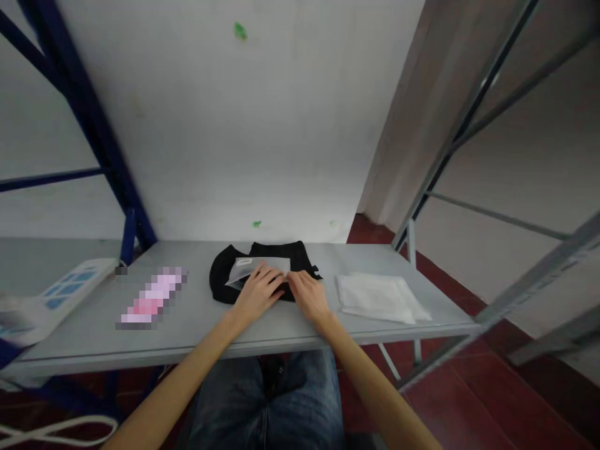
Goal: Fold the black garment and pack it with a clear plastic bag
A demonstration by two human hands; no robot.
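A folded black cloth item [225, 275], perhaps a garment, lies on the grey table in front of me. On top of it rests a clear plastic bag [240, 269] with a small white label near its upper left corner. My left hand [260, 289] lies across the bag, its fingers stretched out toward the right. At the bag's right edge, my right hand [307, 292] has its fingers closed in a pinch on the plastic. Both hands cover part of the bag and the cloth, so what is inside the bag cannot be made out.
To the right, a stack of translucent white bags [375, 297] lies on the table [197, 328]. A pixelated pink item [154, 299] and a white package with blue panels [70, 287] are on the left. Blue metal posts [94, 125] and a pale wall border the table.
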